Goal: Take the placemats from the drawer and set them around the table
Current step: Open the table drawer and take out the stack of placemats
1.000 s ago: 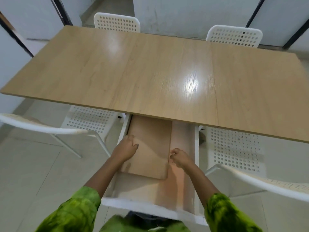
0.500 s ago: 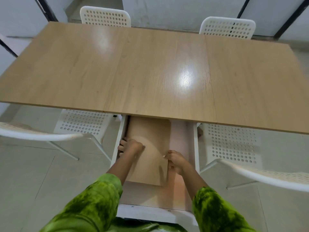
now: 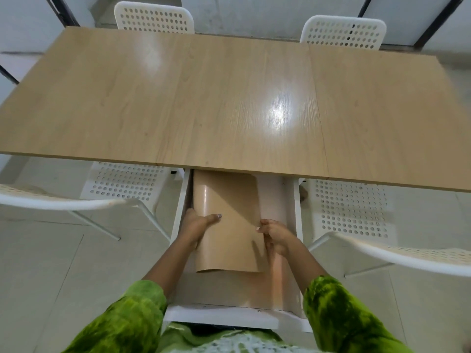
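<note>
A tan placemat [image 3: 230, 225] is lifted off the floor of the open white drawer [image 3: 221, 318], bowed along its length, its far end just under the table's near edge. My left hand [image 3: 197, 226] grips its left edge with the thumb lying on top. My right hand [image 3: 276, 235] pinches its right edge. Whether more placemats lie beneath is hidden. The wooden table [image 3: 229, 98] stretches beyond the drawer with a bare top.
Two white perforated chairs stand at the far side [image 3: 153, 17] [image 3: 342, 31]. Two more flank the drawer, one at the near left [image 3: 122, 184] and one at the near right [image 3: 356, 212]. Pale floor tiles lie to both sides.
Both hands have closed on the placemat's side edges and raised it off the drawer floor, so it now curves upward. The camera has moved closer and tilted down.
</note>
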A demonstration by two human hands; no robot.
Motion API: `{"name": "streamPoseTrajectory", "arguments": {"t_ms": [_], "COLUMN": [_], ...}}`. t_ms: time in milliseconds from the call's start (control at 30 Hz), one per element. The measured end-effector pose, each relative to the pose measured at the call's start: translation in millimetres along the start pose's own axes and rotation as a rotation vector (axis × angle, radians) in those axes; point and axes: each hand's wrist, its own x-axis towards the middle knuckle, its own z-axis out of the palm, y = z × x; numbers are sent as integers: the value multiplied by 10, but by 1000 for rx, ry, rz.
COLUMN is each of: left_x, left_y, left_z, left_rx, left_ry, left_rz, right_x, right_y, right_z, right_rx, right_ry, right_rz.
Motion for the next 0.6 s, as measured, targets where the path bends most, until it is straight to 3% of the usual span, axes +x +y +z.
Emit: {"name": "streamPoseTrajectory", "arguments": {"t_ms": [67, 167, 300, 400, 467, 600], "left_x": [-118, -279, -385, -502, -614, -987], "left_y": [39, 103, 69, 35, 93, 437], "left_z": [-53, -219, -358, -380, -373, -222], "left_rx": [-155, -300, -360, -340, -247, 329], "left_ry": [-55, -193, -372, -399, -389, -186], "left_rz": [1, -85, -262, -266, -229, 111], "right_x": [-98, -271, -391, -558, -717, -1061], "right_y": [-38, -58, -53, -189, -302, -512], "right_z": [-66, -187, -285, -261, -242, -284], "right_rx": [14, 181, 421, 397, 297, 155], "right_ry": [-10, -165, -371, -367, -259, -186], "right_rz": [-12, 28, 9, -91, -193, -332]}}
